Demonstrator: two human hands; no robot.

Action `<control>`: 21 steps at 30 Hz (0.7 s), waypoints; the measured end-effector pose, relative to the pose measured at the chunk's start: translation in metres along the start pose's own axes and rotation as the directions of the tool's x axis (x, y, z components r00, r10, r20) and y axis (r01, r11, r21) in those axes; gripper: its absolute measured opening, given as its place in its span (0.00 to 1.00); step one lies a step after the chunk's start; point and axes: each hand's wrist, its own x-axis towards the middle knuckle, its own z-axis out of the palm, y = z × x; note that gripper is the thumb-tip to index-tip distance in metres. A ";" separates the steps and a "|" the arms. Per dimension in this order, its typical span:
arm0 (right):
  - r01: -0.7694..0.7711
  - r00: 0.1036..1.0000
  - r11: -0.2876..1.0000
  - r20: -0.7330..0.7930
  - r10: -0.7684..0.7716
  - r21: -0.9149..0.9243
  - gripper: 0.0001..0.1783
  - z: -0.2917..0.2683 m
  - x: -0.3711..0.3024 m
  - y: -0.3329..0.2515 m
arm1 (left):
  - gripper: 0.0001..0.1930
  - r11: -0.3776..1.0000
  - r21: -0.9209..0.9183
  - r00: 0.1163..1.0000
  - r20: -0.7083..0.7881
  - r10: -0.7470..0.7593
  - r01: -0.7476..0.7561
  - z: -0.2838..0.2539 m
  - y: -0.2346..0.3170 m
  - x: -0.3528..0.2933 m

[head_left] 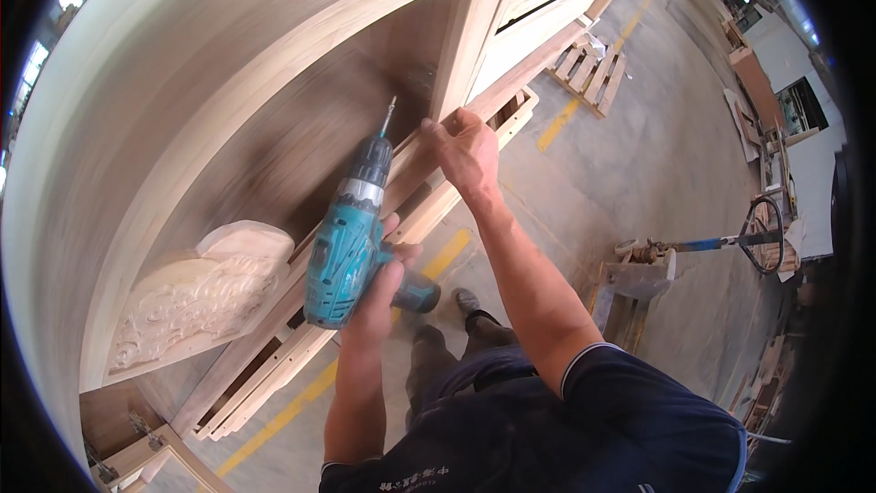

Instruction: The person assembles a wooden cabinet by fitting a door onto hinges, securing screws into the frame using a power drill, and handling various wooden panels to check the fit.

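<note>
A teal and black cordless drill (342,251) is gripped by its handle in my left hand (381,288), the fingers wrapped round it. Its bit (390,116) points up and away, into the open compartment of a large pale wooden cabinet (456,46), and appears clear of the wood. My right hand (467,157) is closed at the corner where the cabinet's upright meets its lower rail. Thumb and fingers are bent together there; whatever they pinch is hidden. A carved wooden panel (201,301) stands in the compartment's left part.
Metal hinges (141,424) show on the cabinet's lower left. A slatted wooden pallet (589,75) lies on the concrete floor beyond the cabinet. To the right are a blue-handled hand truck (703,244) and stacked boards (757,91). Yellow lines (447,253) cross the floor.
</note>
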 end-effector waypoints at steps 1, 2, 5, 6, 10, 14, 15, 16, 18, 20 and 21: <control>0.006 1.000 1.000 0.006 -0.006 -0.001 0.21 0.001 0.001 0.002 | 0.29 1.000 -0.007 1.000 -0.001 -0.021 0.021 -0.002 0.000 0.002; 0.010 1.000 1.000 0.001 -0.010 0.006 0.21 0.002 0.003 0.006 | 0.28 0.999 0.031 0.999 -0.002 -0.034 0.034 -0.001 0.002 0.005; -0.007 1.000 0.996 0.008 0.006 0.093 0.25 0.002 0.007 0.015 | 0.27 0.997 0.014 0.997 0.029 -0.077 0.076 -0.003 0.003 0.018; 0.011 1.000 0.995 -0.006 -0.011 0.102 0.26 0.002 0.009 0.019 | 0.26 0.996 -0.023 0.996 0.023 -0.085 0.085 0.000 0.006 0.021; 0.064 0.998 0.998 -0.025 -0.064 -0.001 0.22 0.000 0.006 0.006 | 0.25 0.985 -0.133 0.993 0.060 -0.105 0.112 -0.002 0.011 0.039; 0.034 0.998 0.999 0.047 -0.033 -0.028 0.19 -0.006 -0.001 -0.010 | 0.27 0.977 -0.152 0.988 0.048 -0.145 0.151 0.004 0.017 0.051; 0.037 0.998 0.999 0.053 -0.035 -0.030 0.19 -0.006 -0.003 -0.014 | 0.27 0.977 -0.155 0.989 0.043 -0.144 0.149 0.005 0.016 0.053; 0.001 0.998 1.000 0.064 -0.001 -0.013 0.19 -0.006 -0.006 -0.019 | 0.27 0.975 -0.165 0.988 0.053 -0.142 0.149 0.005 0.016 0.054; -0.010 0.998 1.000 0.058 0.009 0.012 0.20 -0.005 -0.006 -0.017 | 0.26 0.980 -0.164 0.991 0.087 -0.101 0.114 0.004 0.011 0.059; 0.029 0.998 0.999 0.063 -0.026 -0.042 0.19 -0.005 -0.004 -0.016 | 0.26 0.982 -0.147 0.991 0.089 -0.104 0.116 0.004 0.011 0.061; 0.066 0.996 0.993 0.069 -0.060 -0.094 0.19 -0.005 -0.004 -0.016 | 0.26 0.985 -0.127 0.990 0.093 -0.108 0.119 0.004 0.011 0.062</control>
